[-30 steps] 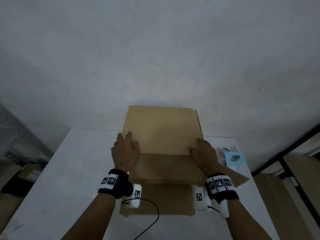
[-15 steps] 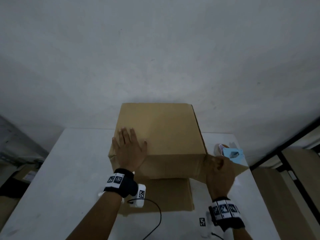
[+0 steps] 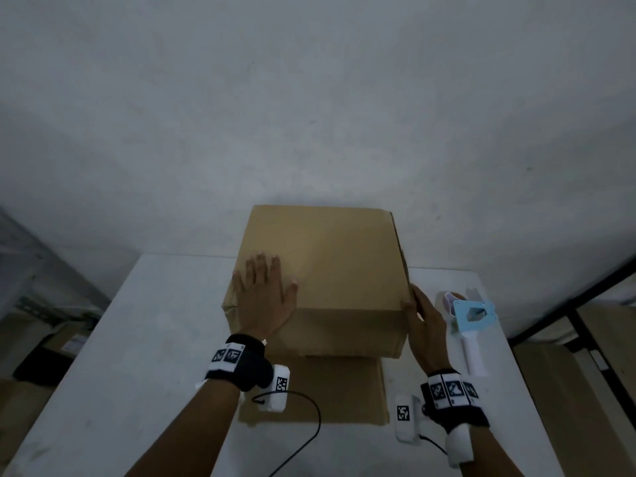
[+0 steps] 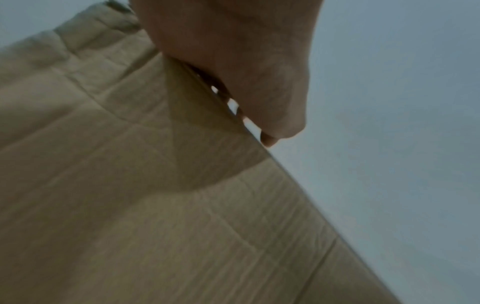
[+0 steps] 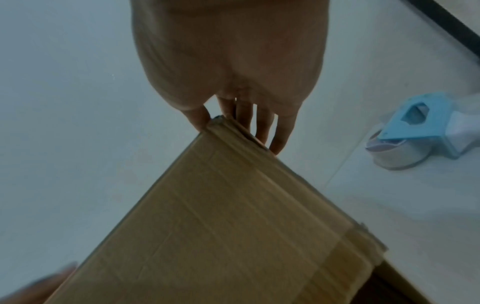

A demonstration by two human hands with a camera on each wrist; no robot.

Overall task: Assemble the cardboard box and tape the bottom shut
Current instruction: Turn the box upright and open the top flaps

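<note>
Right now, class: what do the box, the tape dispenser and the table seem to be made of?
Box: corrugated cardboard, matte brown; fine parallel ribs and fold creases show in the wrist views. Tape dispenser: probably plastic, with a smooth pale blue frame and white handle. Table: smooth matte white top; material unclear, perhaps laminate.

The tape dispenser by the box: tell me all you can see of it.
The tape dispenser lies on its side on the white table, right of the cardboard box. It has a light-blue, seemingly plastic frame with a cut-out, a white handle pointing toward the person, and a tape roll showing at its far end. Nothing touches it; the right hand is beside it, on the box's corner.
</note>
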